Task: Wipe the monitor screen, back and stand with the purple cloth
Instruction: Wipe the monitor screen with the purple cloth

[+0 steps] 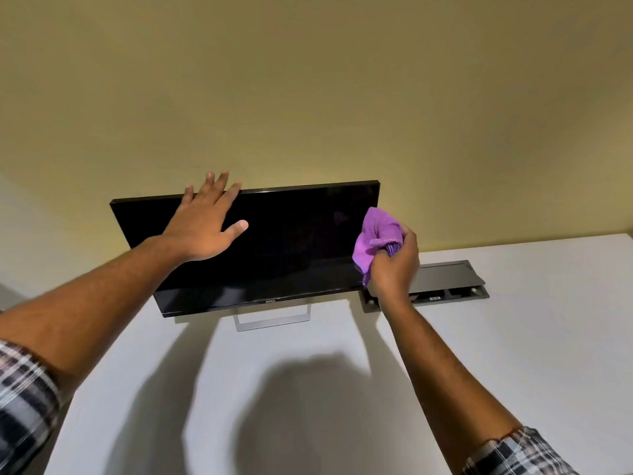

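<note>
On the white desk (513,337), a black flat monitor (291,248) stands; the left hand (202,228) lies flat and spread on its top edge, the right hand (394,262) clenches a crumpled purple cloth (375,234) against the screen's right side.

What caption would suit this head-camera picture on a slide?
Left hand steadies the dark monitor by its top edge; right hand holds the purple cloth at the screen.

The brand "DELL" stands in pale letters on the monitor (274,248) at the middle of its lower bezel, just above the stand (273,322).
</note>
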`<move>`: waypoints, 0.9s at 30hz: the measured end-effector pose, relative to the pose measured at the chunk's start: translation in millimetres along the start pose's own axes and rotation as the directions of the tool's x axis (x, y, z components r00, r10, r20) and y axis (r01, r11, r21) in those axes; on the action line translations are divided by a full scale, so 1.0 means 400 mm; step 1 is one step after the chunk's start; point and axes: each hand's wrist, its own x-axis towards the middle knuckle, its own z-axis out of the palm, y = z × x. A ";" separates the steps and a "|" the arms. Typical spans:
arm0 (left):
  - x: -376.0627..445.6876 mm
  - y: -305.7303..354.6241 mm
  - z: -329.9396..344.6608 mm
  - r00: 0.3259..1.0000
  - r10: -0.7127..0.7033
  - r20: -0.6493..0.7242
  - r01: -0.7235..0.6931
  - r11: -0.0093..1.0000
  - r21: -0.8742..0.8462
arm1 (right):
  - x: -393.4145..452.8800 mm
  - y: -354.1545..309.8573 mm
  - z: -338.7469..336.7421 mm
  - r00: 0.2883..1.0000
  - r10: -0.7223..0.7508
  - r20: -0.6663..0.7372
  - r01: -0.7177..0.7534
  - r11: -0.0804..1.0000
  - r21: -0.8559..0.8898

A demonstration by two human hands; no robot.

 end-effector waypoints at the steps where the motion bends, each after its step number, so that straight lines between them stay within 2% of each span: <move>1: -0.006 0.015 -0.007 1.000 -0.023 0.006 0.023 0.998 -0.052 | -0.025 -0.029 0.015 0.999 -0.035 -0.001 0.035 0.999 0.031; 3: -0.028 0.069 -0.014 0.998 -0.051 -0.044 0.040 0.976 -0.216 | -0.074 -0.070 0.043 0.992 -0.125 0.006 0.124 0.991 0.054; 5: -0.070 0.140 -0.013 0.992 -0.073 -0.108 0.019 0.900 -0.436 | -0.126 -0.105 0.072 0.960 -0.277 0.043 0.275 0.960 0.051; 6: -0.084 0.182 -0.003 0.992 -0.104 -0.064 0.043 0.789 -0.613 | -0.146 -0.116 0.086 0.932 -0.356 0.066 0.354 0.934 0.042; 7: -0.099 0.219 -0.002 0.990 -0.139 0.036 0.113 0.603 -0.790 | -0.168 -0.128 0.102 0.901 -0.423 0.096 0.421 0.906 0.037; 8: -0.112 0.246 -0.005 0.974 -0.163 0.155 0.205 0.358 -0.911 | -0.192 -0.139 0.120 0.868 -0.478 0.133 0.477 0.878 0.036; 9: -0.119 0.264 -0.002 0.955 -0.172 0.241 0.265 0.135 -0.955 | -0.215 -0.147 0.136 0.835 -0.518 0.185 0.520 0.853 0.039; 10: -0.127 0.264 -0.002 0.946 -0.179 0.271 0.270 -0.026 -0.962 | -0.241 -0.152 0.157 0.799 -0.544 0.256 0.550 0.833 0.051; 11: -0.136 0.256 -0.006 0.943 -0.199 0.267 0.246 -0.124 -0.961 | -0.267 -0.154 0.176 0.760 -0.554 0.340 0.567 0.821 0.070; 12: -0.147 0.247 -0.010 0.940 -0.229 0.254 0.216 -0.175 -0.960 | -0.289 -0.152 0.191 0.720 -0.552 0.420 0.572 0.815 0.092; 16: -0.200 0.141 0.001 0.877 -0.399 0.267 0.212 -0.177 -0.961 | -0.348 -0.151 0.252 0.568 -0.447 0.691 0.516 0.847 0.124; 18: -0.226 0.081 -0.001 0.833 -0.501 0.235 0.213 -0.103 -0.972 | -0.356 -0.166 0.271 0.501 -0.405 0.765 0.553 0.830 0.077; 20: -0.255 0.012 -0.006 0.773 -0.616 0.151 0.202 0.013 -0.979 | -0.359 -0.192 0.294 0.465 -0.400 0.790 0.593 0.803 0.057; 23: -0.294 -0.086 -0.010 0.685 -0.728 0.015 0.185 0.154 -0.971 | -0.350 -0.239 0.336 0.474 -0.438 0.764 0.653 0.757 0.029; 27: -0.344 -0.176 -0.020 0.568 -0.807 -0.161 0.193 0.321 -0.927 | -0.326 -0.309 0.414 0.442 -0.539 0.717 0.823 0.562 -0.085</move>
